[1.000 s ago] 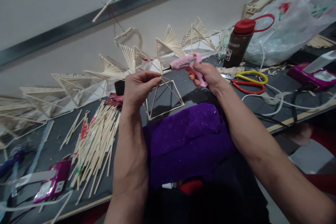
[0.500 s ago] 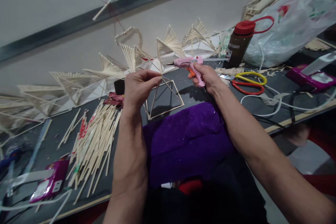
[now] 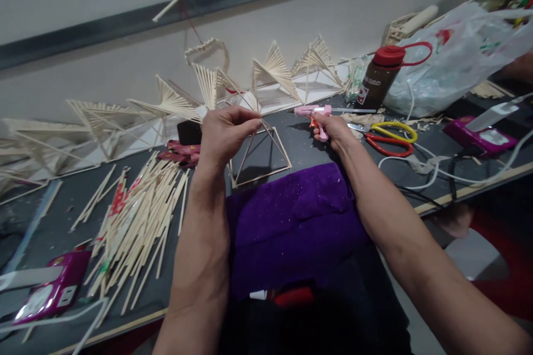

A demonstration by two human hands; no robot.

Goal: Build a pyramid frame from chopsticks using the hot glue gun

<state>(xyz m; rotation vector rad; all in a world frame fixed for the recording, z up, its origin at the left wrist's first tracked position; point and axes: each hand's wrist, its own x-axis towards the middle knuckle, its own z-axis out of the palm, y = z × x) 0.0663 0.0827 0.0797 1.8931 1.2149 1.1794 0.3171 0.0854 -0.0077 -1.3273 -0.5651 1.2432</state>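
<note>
Thumb and fingers of my left hand (image 3: 228, 132) pinch a thin wooden stick at the top of a small stick frame. This wooden stick frame (image 3: 287, 158) has a square base resting on the dark table and slanting sticks that meet under my fingertips. My right hand (image 3: 332, 128) is wrapped round a pink hot glue gun (image 3: 313, 111) with an orange trigger. A clear glue stick juts from its rear, and its nozzle points left, apart from the frame. A purple cloth (image 3: 287, 222) lies in front of the frame.
Loose wooden sticks (image 3: 141, 227) are heaped on the left beside a purple device (image 3: 58, 285). Fan-shaped stick models (image 3: 275, 69) line the wall. Scissors (image 3: 391, 138), a brown bottle (image 3: 377, 80), white cables and a plastic bag (image 3: 453, 61) occupy the right.
The glue gun in my right hand has drawn away to the right from the frame's top. My left hand keeps its pinch there. The view has shifted slightly.
</note>
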